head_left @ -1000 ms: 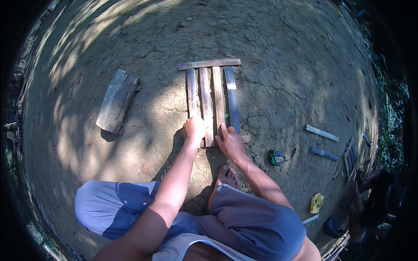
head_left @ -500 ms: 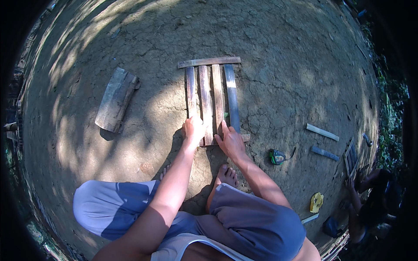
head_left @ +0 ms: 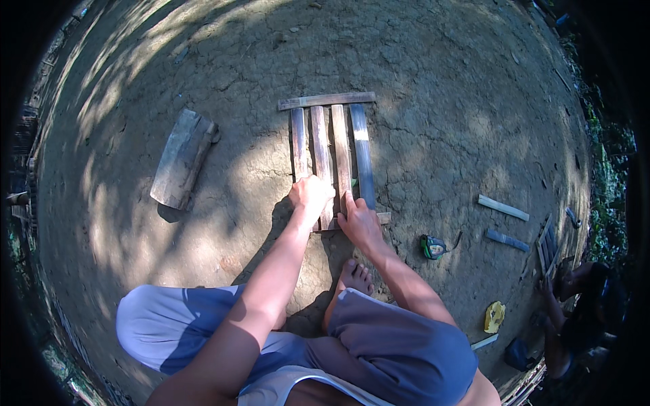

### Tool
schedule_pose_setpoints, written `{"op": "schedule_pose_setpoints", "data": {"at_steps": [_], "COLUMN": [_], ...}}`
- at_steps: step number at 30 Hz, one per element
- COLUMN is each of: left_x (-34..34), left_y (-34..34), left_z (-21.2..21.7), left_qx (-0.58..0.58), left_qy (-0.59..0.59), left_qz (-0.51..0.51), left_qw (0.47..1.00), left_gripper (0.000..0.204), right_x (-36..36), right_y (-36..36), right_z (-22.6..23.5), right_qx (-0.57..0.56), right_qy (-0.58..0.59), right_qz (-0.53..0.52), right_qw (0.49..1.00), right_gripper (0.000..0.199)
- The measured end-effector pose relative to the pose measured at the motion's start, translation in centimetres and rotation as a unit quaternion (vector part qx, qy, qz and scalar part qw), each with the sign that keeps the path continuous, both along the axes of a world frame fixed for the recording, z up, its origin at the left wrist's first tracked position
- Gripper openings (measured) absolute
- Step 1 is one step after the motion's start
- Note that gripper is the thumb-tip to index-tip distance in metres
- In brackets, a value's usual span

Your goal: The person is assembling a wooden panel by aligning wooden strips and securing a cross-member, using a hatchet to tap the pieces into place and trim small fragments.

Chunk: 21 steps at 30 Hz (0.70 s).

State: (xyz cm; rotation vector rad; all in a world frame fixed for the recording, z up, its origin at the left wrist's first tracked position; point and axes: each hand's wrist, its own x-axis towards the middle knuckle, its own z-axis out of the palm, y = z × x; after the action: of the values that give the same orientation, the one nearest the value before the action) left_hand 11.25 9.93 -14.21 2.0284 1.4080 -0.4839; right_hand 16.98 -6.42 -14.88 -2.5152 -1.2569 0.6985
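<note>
Four-sided slats of wood or bamboo lie on the bare ground in front of me, running away from me side by side: a dark leftmost slat (head_left: 298,139), a reddish-brown second slat (head_left: 321,142), a paler third slat (head_left: 340,135) and a dark grey rightmost slat (head_left: 361,145). A crosspiece (head_left: 326,101) lies across their far ends; another crosspiece (head_left: 384,218) shows at the near ends. My left hand (head_left: 311,194), fingers curled, grips around the first two slats; its fingertips are hidden. My right hand (head_left: 361,222) rests its extended index finger on the third slat, thumb apart.
A thick split log (head_left: 184,159) lies at left. At right are a tape measure (head_left: 433,246), two short strips (head_left: 503,207) (head_left: 506,240) and a yellow object (head_left: 495,316). Another person (head_left: 589,314) crouches at the far right beside a small slatted frame (head_left: 547,245).
My left hand has shifted right, from the leftmost slat onto the second one. My right hand keeps nearly the same place, its index finger still on the third slat.
</note>
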Motion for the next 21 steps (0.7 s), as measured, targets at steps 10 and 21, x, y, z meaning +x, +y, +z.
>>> {"op": "schedule_pose_setpoints", "data": {"at_steps": [10, 21], "left_x": [-0.9, -1.5], "left_y": [-0.6, -0.8], "left_z": [-0.8, -1.7], "left_qx": [0.042, 0.106], "left_qy": [-0.034, -0.076], "left_qz": [-0.012, -0.036], "left_qw": [0.998, 0.991], "left_gripper": [0.039, 0.028], "right_x": [0.0, -0.2], "right_y": [-0.2, 0.1], "right_z": [-0.5, -0.2], "right_qx": [0.002, -0.01], "right_qy": [-0.013, -0.017], "right_qz": [-0.021, -0.015], "right_qw": [1.0, 1.0], "right_gripper": [0.063, 0.061]}}
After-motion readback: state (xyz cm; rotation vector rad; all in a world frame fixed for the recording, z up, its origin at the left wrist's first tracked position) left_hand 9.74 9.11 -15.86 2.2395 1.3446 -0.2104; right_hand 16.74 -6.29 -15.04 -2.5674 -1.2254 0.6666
